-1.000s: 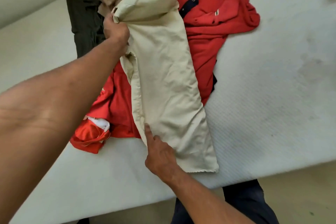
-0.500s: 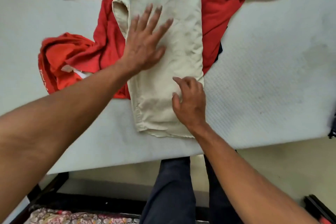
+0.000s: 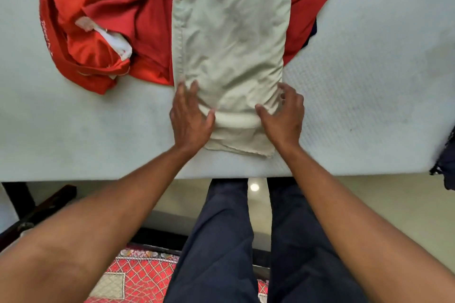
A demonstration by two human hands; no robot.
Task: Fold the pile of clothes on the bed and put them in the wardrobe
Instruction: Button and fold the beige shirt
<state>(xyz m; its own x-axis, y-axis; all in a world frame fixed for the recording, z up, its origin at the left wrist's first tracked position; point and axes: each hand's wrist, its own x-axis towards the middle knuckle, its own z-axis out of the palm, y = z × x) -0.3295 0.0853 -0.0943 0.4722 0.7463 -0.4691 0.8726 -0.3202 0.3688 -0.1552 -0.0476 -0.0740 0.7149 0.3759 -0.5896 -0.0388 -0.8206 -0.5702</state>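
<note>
From my remote seat I look straight down on the bed [image 3: 369, 96], whose pale mattress fills the upper half of the frame. The beige trousers [image 3: 231, 32] lie lengthwise in the centre, running from the top edge down toward the near edge of the bed, on top of a red shirt [image 3: 150, 22] that shows on both sides of them. Their near end is doubled over into a soft fold, with the hem spread flat just below it. Both grips sit at that fold, one on each side. The left grip [image 3: 190, 118], a bare hand, lies on the left edge of the trousers with its fingers fairly straight and flat on the cloth, the thumb touching the fold; it presses rather than clasps. The right grip [image 3: 283, 118] is at the right edge of the fold, its fingers bent round the bunched cloth and its thumb laid on top, so it holds the trousers there, though the fingertips are blurred. The fold bulges up between the two thumbs. In the upper left a crumpled red garment [image 3: 81, 42] with a white label lies beside the shirt. A dark garment [image 3: 446, 165] hangs at the right edge. Below the bed I see navy-clad legs [image 3: 221, 241] and a red patterned rug [image 3: 145, 275].
</note>
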